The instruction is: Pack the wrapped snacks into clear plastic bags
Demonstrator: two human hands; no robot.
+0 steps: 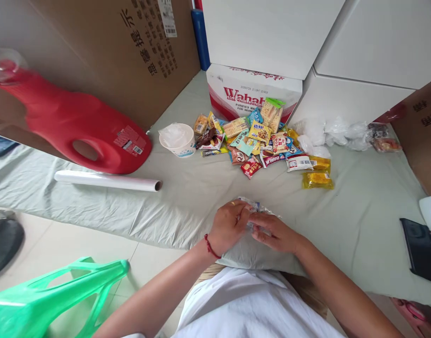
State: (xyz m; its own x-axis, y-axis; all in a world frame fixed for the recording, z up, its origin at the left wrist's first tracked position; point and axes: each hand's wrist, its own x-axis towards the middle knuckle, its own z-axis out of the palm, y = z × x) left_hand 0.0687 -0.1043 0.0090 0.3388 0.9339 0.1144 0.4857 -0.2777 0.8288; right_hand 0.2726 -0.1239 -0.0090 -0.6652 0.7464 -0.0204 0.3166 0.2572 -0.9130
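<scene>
My left hand (227,225) and my right hand (273,232) meet over the near edge of a pale green sheet (187,197). Together they pinch a small clear plastic bag (252,206) with something wrapped inside it; what it holds is hidden by my fingers. A red cord circles my left wrist. Further back on the sheet lies a heap of several wrapped snacks (257,138), with yellow packets (317,180) at its right edge.
A red jug (78,126) lies on its side at left, a white roll (106,180) in front of it. A white cup (177,139), crumpled clear bags (328,131), a Wahaha carton (243,94), cardboard boxes, a black phone (419,249) and a green bag (53,295) surround.
</scene>
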